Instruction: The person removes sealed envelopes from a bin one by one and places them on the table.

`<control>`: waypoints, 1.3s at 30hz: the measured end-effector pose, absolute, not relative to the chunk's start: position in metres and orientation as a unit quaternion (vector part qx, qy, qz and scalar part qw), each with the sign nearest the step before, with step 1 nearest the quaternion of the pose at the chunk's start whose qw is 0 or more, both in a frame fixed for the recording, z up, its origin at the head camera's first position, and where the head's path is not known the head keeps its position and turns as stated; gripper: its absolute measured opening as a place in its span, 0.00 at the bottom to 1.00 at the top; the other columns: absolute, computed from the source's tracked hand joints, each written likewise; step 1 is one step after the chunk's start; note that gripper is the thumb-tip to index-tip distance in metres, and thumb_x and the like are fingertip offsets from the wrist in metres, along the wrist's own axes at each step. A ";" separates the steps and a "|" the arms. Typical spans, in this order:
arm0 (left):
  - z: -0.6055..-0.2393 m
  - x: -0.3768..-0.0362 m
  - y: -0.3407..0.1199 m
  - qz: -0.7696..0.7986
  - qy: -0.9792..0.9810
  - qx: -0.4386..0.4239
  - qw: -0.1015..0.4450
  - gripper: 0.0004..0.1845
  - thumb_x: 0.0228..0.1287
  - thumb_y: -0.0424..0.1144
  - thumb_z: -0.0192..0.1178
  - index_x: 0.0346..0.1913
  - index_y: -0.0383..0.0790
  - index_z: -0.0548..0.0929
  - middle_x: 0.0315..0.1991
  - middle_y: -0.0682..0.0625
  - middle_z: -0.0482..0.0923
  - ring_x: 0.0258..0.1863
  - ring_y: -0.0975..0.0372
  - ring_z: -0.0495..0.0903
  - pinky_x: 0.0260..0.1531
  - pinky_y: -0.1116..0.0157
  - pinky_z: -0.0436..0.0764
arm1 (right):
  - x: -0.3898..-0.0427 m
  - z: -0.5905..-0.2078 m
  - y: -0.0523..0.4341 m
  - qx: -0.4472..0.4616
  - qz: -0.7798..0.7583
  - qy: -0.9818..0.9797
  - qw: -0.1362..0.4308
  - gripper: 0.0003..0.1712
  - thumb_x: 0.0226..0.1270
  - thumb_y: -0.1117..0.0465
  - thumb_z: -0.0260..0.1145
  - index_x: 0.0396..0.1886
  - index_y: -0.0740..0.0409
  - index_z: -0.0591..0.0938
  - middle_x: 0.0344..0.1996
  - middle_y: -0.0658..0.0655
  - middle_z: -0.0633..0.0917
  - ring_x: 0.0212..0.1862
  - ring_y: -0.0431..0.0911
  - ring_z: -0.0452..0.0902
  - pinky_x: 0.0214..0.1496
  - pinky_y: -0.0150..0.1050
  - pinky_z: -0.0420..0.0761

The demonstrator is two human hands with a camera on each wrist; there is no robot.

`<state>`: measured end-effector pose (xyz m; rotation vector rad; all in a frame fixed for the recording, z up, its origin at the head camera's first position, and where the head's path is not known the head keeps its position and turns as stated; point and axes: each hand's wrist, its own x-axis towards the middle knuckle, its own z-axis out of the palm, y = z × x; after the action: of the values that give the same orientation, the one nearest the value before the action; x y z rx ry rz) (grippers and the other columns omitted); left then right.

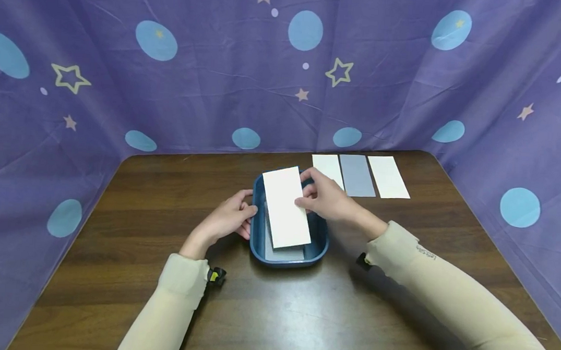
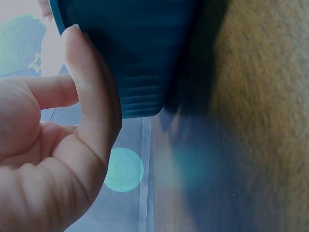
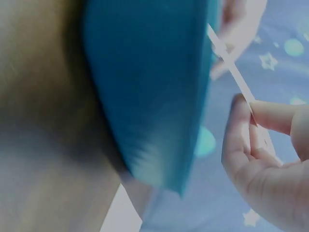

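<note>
A white rectangular card (image 1: 286,206) is tilted over a blue plastic tray (image 1: 257,247). My right hand (image 1: 324,198) pinches the card's right long edge between thumb and fingers. In the right wrist view, the thin card (image 3: 236,75) shows edge-on, above the tray's rim. Beneath it, a pale grey card (image 1: 284,254) lies in the tray, mostly hidden. My left hand (image 1: 229,214) rests against the tray's left side, thumb and index finger at the rim. The left wrist view shows its extended thumb (image 2: 91,92) along the outer wall (image 2: 140,53).
Behind and right of the tray, a white card (image 1: 327,167), a grey card (image 1: 357,176) and another white card (image 1: 388,177) lie in a row on the wooden table (image 1: 166,206). A purple patterned curtain (image 1: 218,89) hangs around the table's back and sides.
</note>
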<state>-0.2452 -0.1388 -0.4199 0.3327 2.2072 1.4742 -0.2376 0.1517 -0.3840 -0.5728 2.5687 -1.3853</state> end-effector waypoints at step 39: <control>-0.421 -0.244 -0.139 0.541 0.800 0.121 0.229 0.33 0.83 0.35 0.52 0.84 0.36 0.55 0.37 0.37 0.76 0.22 0.58 0.82 0.28 0.59 0.91 | -0.300 -0.411 0.446 0.142 -0.296 0.943 -0.047 0.33 0.78 0.58 0.49 0.76 0.71 0.69 0.67 0.83 0.71 0.71 0.83 0.55 0.76 0.71 0.60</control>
<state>-0.2443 -0.1390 -0.4209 0.3332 2.2023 1.4892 -0.2998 0.4461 -0.4110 0.4607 3.0560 -0.9600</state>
